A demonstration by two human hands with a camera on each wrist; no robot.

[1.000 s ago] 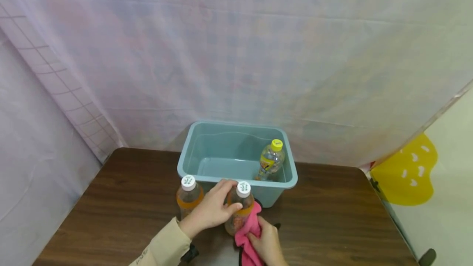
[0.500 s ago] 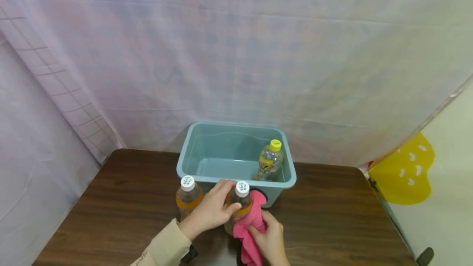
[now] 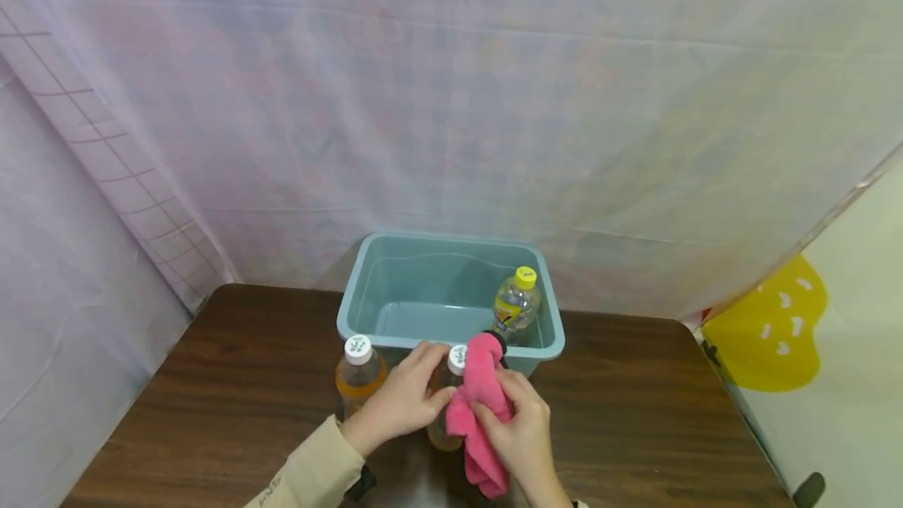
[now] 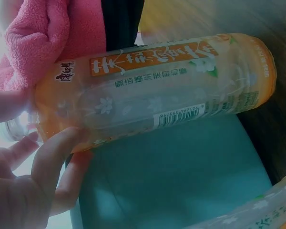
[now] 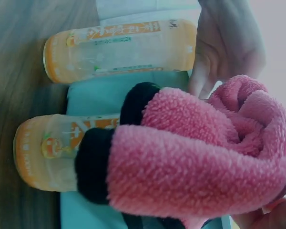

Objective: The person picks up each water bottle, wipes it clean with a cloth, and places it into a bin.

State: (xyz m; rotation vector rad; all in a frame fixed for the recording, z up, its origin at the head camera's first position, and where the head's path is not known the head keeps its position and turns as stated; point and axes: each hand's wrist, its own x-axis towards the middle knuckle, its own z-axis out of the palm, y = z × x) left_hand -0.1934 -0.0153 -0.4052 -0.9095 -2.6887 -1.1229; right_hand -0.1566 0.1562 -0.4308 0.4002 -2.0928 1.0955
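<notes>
Near the table's (image 3: 635, 429) front edge, the right hand (image 3: 525, 433) grips a pink cloth (image 3: 480, 398) over the cap of an orange bottle (image 3: 443, 422), which the left hand (image 3: 402, 406) clasps. Behind sits a teal bin (image 3: 451, 296).

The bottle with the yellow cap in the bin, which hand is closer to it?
Right. The right hand with the pink cloth lies just before the yellow-capped bottle; the left hand is farther left.

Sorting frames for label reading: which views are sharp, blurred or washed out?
Head view: even light, sharp. Left wrist view: bottle label mostly legible, left edge washed out, table streaked by blur. Right wrist view: pink cloth close and soft, right background overexposed.
</notes>
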